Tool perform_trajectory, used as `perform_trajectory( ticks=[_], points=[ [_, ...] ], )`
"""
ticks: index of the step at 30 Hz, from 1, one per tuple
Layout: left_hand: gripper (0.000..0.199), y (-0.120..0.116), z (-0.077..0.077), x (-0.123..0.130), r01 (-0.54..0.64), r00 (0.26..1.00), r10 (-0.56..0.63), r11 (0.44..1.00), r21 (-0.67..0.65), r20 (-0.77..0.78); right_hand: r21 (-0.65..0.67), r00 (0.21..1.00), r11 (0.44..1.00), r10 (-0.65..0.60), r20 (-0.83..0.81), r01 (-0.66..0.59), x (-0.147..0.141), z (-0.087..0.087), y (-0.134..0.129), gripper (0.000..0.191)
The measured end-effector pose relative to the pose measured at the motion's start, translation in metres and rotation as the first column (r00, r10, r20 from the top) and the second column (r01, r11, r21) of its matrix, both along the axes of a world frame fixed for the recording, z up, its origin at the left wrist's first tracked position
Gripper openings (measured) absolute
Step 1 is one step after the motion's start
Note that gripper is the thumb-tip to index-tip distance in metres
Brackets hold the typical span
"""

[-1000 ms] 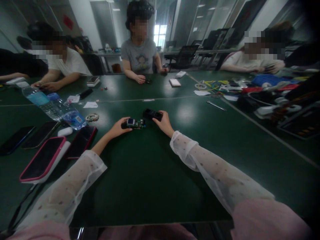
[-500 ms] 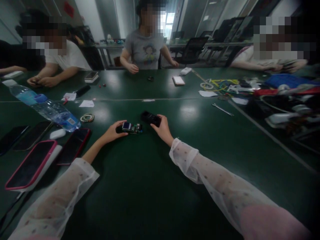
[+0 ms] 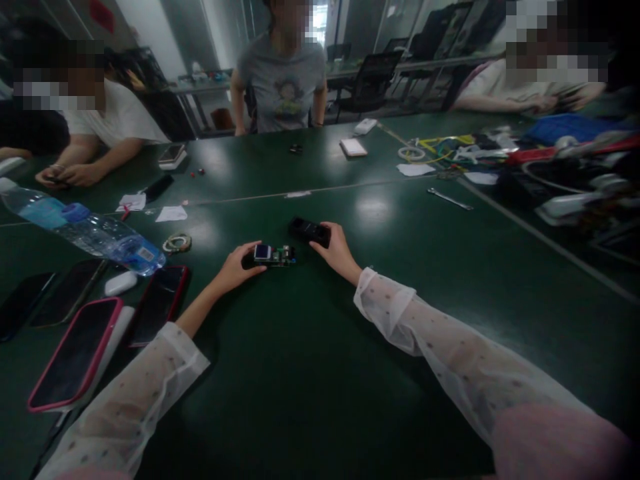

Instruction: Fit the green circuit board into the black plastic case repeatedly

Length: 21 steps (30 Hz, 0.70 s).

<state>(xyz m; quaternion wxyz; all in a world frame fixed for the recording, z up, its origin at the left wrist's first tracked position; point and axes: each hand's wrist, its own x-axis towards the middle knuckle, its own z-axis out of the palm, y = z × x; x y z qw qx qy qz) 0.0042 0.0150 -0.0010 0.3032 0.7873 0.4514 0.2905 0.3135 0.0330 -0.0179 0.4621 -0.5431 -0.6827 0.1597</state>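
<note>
In the head view, the left grip (image 3: 240,267) is pinching a small oblong green circuit board with a square screen (image 3: 281,255) by its left end, with fingers on the far edge and thumb on the near one, so the screen is sitting just beside the fingertips and the bare components are pointing toward the other hand. The right grip (image 3: 339,252) is closing its thumb and fingers on the right end of a black oblong casing (image 3: 309,231), which is lying a little beyond the board and apart from it. Whether either piece is resting on the dark green surface (image 3: 300,373) or being held just above it, I cannot tell. The step in hand seems to be holding the two pieces separately, one in each grip, with neither touching the other. The next move, as I judge it, is calling for a steady hold at the ends and care to avoid pressing the exposed components. Beyond the left grip and to its left, a clear plastic bottle with a blue label (image 3: 143,255) is lying on its side; nearer the person, a dark phone with a red edge (image 3: 157,305) is lying beside the left forearm. Well apart from the right grip, beyond it and to the right, a silver metal wrench (image 3: 450,199) is lying flat.
</note>
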Motion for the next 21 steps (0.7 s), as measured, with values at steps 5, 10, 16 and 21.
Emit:
perform_trajectory(
  ticks=[5,10,16,21],
  points=[
    [0.067,-0.0038,0.0060,0.0013,-0.014,0.999,0.014,1.000,0.011,-0.031,-0.008,1.000,1.000,0.022,0.013,-0.022,0.0022,-0.0016,-0.0013,0.050],
    [0.066,-0.0040,0.0071,0.0021,-0.018,0.998,0.020,0.999,0.034,-0.062,-0.019,1.000,0.999,0.028,0.006,-0.028,0.0021,-0.0015,-0.0019,0.050],
    [0.066,-0.0047,0.0088,0.0024,-0.019,0.997,0.021,1.000,0.017,-0.079,-0.025,0.998,0.999,0.044,0.040,-0.043,0.0022,0.0020,-0.0027,0.049],
    [0.066,-0.0055,0.0109,0.0026,-0.021,0.996,0.021,1.000,0.010,-0.085,-0.034,0.996,0.997,0.064,0.061,-0.062,0.0021,0.0013,-0.0030,0.049]
  ],
)
